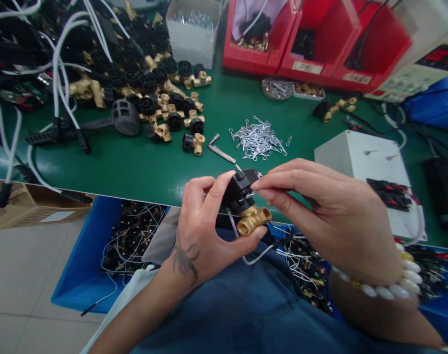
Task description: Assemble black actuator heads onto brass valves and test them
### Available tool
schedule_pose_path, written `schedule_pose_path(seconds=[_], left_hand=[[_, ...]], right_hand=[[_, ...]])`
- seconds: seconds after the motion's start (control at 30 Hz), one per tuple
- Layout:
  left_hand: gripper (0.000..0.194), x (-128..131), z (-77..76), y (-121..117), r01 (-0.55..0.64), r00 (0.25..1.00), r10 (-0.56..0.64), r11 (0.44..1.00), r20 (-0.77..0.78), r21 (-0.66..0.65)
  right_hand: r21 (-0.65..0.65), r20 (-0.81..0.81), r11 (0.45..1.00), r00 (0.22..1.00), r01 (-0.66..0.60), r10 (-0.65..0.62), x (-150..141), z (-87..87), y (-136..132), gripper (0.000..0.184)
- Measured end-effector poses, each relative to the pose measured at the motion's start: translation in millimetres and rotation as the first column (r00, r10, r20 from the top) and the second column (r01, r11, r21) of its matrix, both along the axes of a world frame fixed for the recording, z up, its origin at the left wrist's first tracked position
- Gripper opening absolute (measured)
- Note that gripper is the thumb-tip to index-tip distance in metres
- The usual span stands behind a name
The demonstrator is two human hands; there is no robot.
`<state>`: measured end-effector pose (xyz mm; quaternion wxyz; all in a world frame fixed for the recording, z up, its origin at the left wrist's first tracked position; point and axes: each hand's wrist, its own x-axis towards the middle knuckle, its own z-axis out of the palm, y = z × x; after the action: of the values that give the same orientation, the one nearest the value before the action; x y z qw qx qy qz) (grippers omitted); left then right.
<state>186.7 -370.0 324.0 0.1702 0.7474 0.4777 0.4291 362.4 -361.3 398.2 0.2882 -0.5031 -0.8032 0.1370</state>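
Observation:
My left hand [205, 221] is closed around a brass valve [254, 219] with a black actuator housing [241, 186] on top, held tilted over the table's front edge. A white cable [259, 258] hangs from it. The fingers of my right hand [316, 206] are pinched together at the housing's right side. A thin silvery hairpin clip shows partly between those fingertips and the housing; the fingers cover most of it. Just beyond lies a pile of hairpin clips [259, 138] on the green table [157, 169]. A flat metal strip [222, 154] rests left of the pile.
Several brass valves with black caps [172, 110] crowd the left. Red bins [261, 54], a white box [192, 37] and a dish of screws [277, 88] stand at the back. A grey-white box [360, 162] sits right. Blue crates [80, 260] flank my lap.

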Motion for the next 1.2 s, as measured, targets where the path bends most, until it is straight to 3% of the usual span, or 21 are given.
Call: schedule_pose_path(seconds=[0.23, 0.47, 0.57, 0.63, 0.73, 0.83, 0.93, 1.0, 1.07, 1.1, 1.2], left_hand=[[0.070, 0.1, 0.3, -0.1, -0.014, 1.000, 0.014, 1.000, 0.002, 0.000], [0.071, -0.7, -12.7, 4.6, 0.042, 0.997, -0.037, 0.996, 0.066, -0.075], [0.072, -1.5, -21.1, 9.9, 0.027, 0.993, -0.015, 0.994, 0.114, -0.107], [0.072, -2.1, -25.2, 13.3, 0.021, 0.990, -0.002, 0.991, 0.142, -0.132], [0.071, -1.3, -29.3, 16.6, 0.028, 0.984, 0.002, 0.986, 0.180, -0.164], [0.072, 2.0, -31.8, 17.8, 0.058, 0.977, -0.017, 0.981, 0.213, -0.185], [0.072, 5.9, -33.5, 18.2, 0.091, 0.969, -0.040, 0.976, 0.243, -0.200], [0.072, 7.3, -34.4, 18.6, 0.110, 0.967, -0.057, 0.972, 0.249, -0.208], [0.073, 7.7, -35.2, 19.0, 0.122, 0.966, -0.069, 0.971, 0.249, -0.207], [0.073, 7.6, -35.6, 19.1, 0.124, 0.966, -0.070, 0.971, 0.249, -0.206], [0.072, 7.0, -36.5, 19.3, 0.115, 0.966, -0.062, 0.972, 0.250, -0.204]], right_hand=[[-0.033, 0.015, 0.995, 0.995, -0.097, 0.097, 0.4, -1.1, 5.8, 0.017], [-0.022, -0.030, 0.998, 0.998, -0.062, 0.062, 3.7, -15.6, 11.1, 0.018], [0.035, -0.032, 0.984, 0.985, 0.173, -0.172, 26.3, -36.7, 16.4, 0.036], [0.091, 0.097, 0.951, 0.948, 0.295, -0.304, 43.4, -58.6, 17.5, 0.045], [0.095, 0.381, 0.946, 0.866, 0.310, -0.323, 59.0, -93.0, 13.2, 0.054], [0.081, 0.479, 0.950, 0.824, 0.303, -0.303, 61.5, -110.1, 7.5, 0.054], [-0.058, 0.301, 0.931, 0.896, 0.360, -0.327, 62.2, -101.8, 7.3, 0.052], [-0.328, -0.014, 0.877, 0.927, 0.350, -0.375, 64.6, -85.4, 9.0, 0.057], [-0.589, -0.327, 0.791, 0.845, 0.167, -0.422, 67.0, -64.9, 9.2, 0.062], [-0.658, -0.426, 0.751, 0.796, 0.054, -0.430, 67.4, -54.6, 8.4, 0.060], [-0.700, -0.547, 0.695, 0.749, -0.164, -0.374, 64.5, -30.6, 2.7, 0.037]])
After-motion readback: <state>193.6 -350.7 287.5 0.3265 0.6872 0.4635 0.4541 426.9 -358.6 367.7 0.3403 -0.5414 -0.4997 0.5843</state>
